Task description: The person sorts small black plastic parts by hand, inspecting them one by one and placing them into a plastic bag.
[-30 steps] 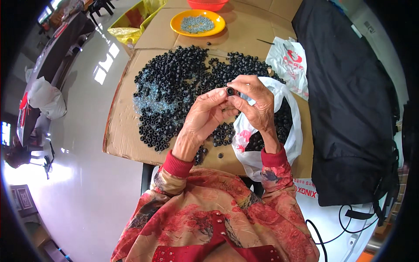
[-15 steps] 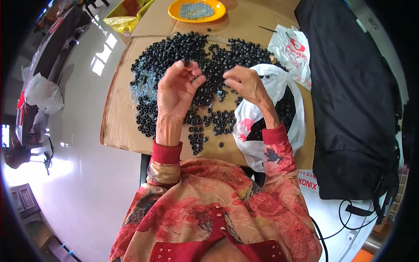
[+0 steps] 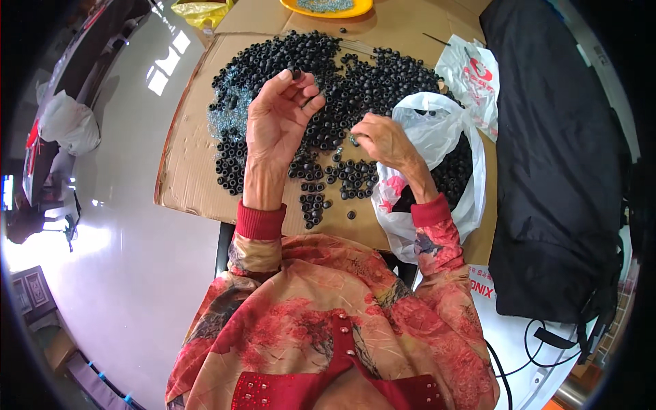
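Resting palm-up over the cardboard sheet [image 3: 191, 171], the left hand [image 3: 277, 119] pinches a small black ring [image 3: 296, 73] between thumb and fingertips, its grip closed on that piece. At about 3 o'clock from it, the right hand [image 3: 386, 140] hovers with fingers curled, and a tiny dark piece shows at its fingertips; whether that grip truly holds it cannot be told. A pile of black rings [image 3: 342, 75] spreads across the cardboard from 12 o'clock of both hands down between them. Just behind the right wrist, a white plastic bag [image 3: 444, 130] lies open with more black rings inside. At 12 o'clock, an orange dish [image 3: 355, 10] sits on the surface. At 3 o'clock, a black bag [image 3: 560, 171] lies.
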Tool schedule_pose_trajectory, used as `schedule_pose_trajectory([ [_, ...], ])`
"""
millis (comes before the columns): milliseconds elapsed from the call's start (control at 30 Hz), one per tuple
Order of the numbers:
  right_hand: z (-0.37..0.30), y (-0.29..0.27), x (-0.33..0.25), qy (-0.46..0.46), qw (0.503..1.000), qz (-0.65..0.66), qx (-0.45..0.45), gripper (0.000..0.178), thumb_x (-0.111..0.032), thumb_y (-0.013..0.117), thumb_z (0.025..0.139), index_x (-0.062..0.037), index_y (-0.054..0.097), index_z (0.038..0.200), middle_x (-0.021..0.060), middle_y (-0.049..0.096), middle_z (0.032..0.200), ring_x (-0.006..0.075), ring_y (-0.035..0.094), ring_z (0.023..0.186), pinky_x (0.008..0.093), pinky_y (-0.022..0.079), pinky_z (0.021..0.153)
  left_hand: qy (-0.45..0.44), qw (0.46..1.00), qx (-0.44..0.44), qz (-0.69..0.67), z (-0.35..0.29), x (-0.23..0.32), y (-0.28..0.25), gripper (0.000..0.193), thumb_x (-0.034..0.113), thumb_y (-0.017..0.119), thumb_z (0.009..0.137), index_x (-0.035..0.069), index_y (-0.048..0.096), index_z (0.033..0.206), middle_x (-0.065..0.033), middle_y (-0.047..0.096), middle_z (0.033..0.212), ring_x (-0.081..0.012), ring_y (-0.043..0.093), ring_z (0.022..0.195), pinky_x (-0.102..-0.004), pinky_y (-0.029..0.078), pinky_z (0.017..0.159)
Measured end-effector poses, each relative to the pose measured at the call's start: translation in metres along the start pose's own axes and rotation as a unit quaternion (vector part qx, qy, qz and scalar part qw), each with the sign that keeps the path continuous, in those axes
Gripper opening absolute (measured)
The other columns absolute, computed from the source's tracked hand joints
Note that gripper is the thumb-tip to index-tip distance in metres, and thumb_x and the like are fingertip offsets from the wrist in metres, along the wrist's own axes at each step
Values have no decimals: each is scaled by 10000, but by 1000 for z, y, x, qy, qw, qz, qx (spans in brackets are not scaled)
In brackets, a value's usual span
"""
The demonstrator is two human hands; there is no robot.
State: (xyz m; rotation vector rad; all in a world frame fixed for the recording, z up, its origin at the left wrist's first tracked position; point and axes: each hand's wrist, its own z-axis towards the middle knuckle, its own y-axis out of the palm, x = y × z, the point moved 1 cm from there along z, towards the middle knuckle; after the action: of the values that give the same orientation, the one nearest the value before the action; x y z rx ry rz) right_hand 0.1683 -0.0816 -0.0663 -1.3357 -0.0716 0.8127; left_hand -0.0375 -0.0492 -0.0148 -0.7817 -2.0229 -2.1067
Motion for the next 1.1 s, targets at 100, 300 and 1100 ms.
schedule_pose_trajectory([
  [100,0,16,-9,-15,998,-41,-50,99,-73,549,713,-62,615,787,73,532,731,250,549,735,364,425,671,3,1000,1,-3,0,5,-3,145,157,577,821,15,586,846,-115,605,864,-195,574,769,-351,510,709],
  [300,5,28,-18,2,998,-49,-50,84,-71,550,703,-79,613,759,45,517,745,217,528,730,349,387,666,53,998,22,-4,-4,31,-22,159,153,583,815,-4,595,837,-125,609,854,-196,580,751,-347,511,701],
  [1100,6,44,-53,-98,991,-69,-52,25,-99,548,711,-85,562,696,40,486,683,202,493,724,333,358,680,40,999,17,20,-5,29,-26,151,153,588,820,8,589,866,-118,616,864,-185,594,761,-329,516,699],
])
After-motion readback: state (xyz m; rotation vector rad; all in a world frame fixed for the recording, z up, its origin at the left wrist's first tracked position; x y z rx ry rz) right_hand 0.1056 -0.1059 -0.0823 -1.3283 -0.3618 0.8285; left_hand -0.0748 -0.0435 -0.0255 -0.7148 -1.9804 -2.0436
